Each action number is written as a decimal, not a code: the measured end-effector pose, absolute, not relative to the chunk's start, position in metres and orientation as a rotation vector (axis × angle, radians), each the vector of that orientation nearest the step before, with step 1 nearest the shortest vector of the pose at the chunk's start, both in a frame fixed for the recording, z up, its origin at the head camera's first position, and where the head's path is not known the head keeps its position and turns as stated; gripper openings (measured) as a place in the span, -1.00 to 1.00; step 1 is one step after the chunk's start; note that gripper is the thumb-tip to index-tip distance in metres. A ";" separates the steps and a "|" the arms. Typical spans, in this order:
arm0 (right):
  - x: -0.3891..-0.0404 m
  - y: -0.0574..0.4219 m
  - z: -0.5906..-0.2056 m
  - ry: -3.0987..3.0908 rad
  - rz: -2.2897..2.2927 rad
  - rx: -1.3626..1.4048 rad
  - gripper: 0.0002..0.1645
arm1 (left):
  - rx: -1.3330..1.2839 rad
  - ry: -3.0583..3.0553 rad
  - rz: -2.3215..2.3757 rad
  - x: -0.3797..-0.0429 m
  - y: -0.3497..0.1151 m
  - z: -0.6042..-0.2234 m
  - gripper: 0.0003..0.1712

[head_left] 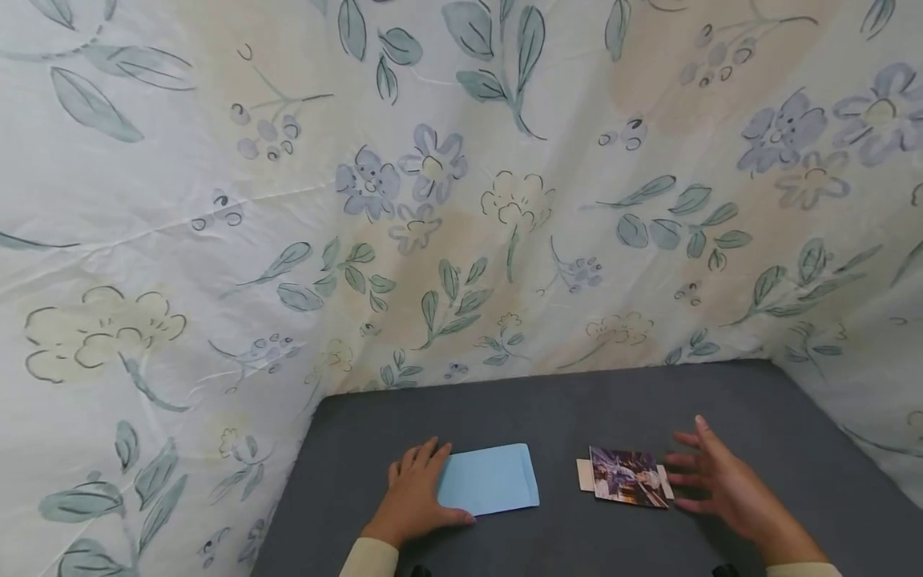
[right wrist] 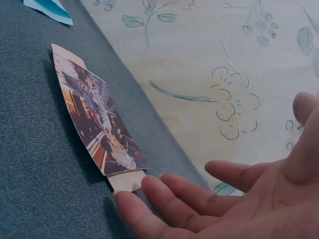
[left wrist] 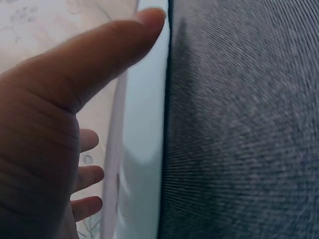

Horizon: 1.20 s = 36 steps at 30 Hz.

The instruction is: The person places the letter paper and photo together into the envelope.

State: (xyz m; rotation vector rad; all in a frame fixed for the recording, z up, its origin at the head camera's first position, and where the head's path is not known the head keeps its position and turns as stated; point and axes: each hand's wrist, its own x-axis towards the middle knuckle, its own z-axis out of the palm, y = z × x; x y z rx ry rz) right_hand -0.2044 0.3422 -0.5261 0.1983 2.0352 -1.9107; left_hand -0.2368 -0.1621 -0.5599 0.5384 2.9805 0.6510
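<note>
A light blue envelope (head_left: pixel 490 479) lies on the dark grey table with its flap end to the right. My left hand (head_left: pixel 421 489) rests over its left end, fingers spread and the thumb along the near edge. In the left wrist view the thumb (left wrist: pixel 109 55) overlaps the pale blue edge. Further right lies a printed picture card (head_left: pixel 626 477) on top of beige card pieces (head_left: pixel 585 474) that stick out at both ends. Beside its right end is my right hand (head_left: pixel 721 481), palm turned inward, its straight fingertips close to the beige tab (right wrist: pixel 125 180).
The dark grey cloth-covered table (head_left: pixel 548 409) ends at a floral curtain (head_left: pixel 433 264) behind and on both sides. A gap of bare table lies between the envelope and the picture card.
</note>
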 end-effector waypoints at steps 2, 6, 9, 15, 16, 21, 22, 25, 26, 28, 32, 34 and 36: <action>-0.204 0.343 -0.527 2.017 -1.910 0.206 0.24 | 0.543 2.952 0.677 -0.239 -0.163 -0.564 0.55; -0.204 0.345 -0.529 1.989 -1.905 0.224 0.27 | 0.519 2.909 0.700 -0.245 -0.162 -0.570 0.63; -0.201 0.342 -0.529 1.981 -1.900 0.239 0.28 | 0.505 2.907 0.695 -0.247 -0.162 -0.573 0.65; -0.197 0.336 -0.529 1.964 -1.901 0.277 0.31 | 0.520 2.910 0.732 -0.249 -0.164 -0.577 0.55; -0.196 0.335 -0.529 1.960 -1.906 0.282 0.30 | 0.527 2.908 0.743 -0.249 -0.164 -0.577 0.52; -0.192 0.329 -0.531 1.933 -1.945 0.281 0.29 | 0.580 2.909 0.774 -0.248 -0.166 -0.579 0.42; -0.193 0.329 -0.531 1.926 -1.951 0.272 0.29 | 0.586 2.911 0.776 -0.247 -0.166 -0.580 0.42; -0.194 0.328 -0.532 1.898 -1.969 0.242 0.29 | 0.610 2.920 0.778 -0.247 -0.166 -0.580 0.40; -0.194 0.328 -0.532 1.889 -1.974 0.234 0.29 | 0.617 2.921 0.783 -0.246 -0.165 -0.580 0.39; -0.195 0.327 -0.532 1.876 -1.986 0.228 0.29 | 0.631 2.927 0.790 -0.246 -0.165 -0.580 0.38; -0.197 0.324 -0.535 1.877 -2.003 0.278 0.20 | 0.664 2.946 0.795 -0.245 -0.163 -0.581 0.37; -0.197 0.322 -0.537 1.881 -2.015 0.309 0.11 | 0.679 2.952 0.800 -0.244 -0.162 -0.580 0.36; -0.197 0.320 -0.540 1.890 -2.024 0.313 0.04 | 0.691 2.949 0.811 -0.243 -0.162 -0.580 0.35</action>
